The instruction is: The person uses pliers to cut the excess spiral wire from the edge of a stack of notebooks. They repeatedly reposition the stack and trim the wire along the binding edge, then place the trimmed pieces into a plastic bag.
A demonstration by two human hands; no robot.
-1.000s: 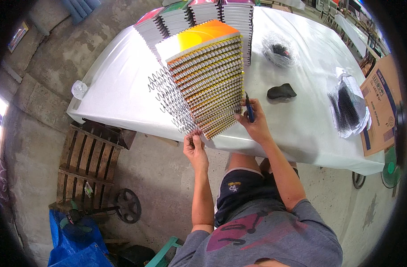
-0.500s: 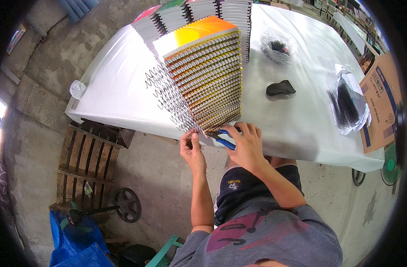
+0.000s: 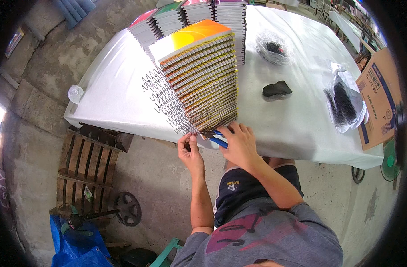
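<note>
A tall stack of orange-covered spiral-bound notebooks point(image 3: 201, 82) stands on the white-covered table, its bound edges toward me. Loose ends of black coil wire point(image 3: 165, 104) stick out past its left side. Down at the stack's near left corner, my left hand point(image 3: 191, 151) pinches the end of a coil; the fingertips hide much of it. My right hand point(image 3: 240, 142) is wrapped round blue-handled pliers point(image 3: 219, 142), whose jaws reach to the same corner beside my left fingertips. Whether the jaws are closed on the wire is too small to tell.
More spiral-bound books point(image 3: 230, 26) are stacked behind. On the right lie a black lump-shaped object point(image 3: 276, 90), clear plastic with black coils point(image 3: 273, 48), a wrapped bundle of black coils point(image 3: 344, 100) and a cardboard box point(image 3: 379, 102). A wooden pallet point(image 3: 85, 171) is at the lower left.
My right hand and the pliers have moved slightly left, bringing the jaws closer to my left fingertips. The left hand stays pinched at the corner; the whole view has shifted a little.
</note>
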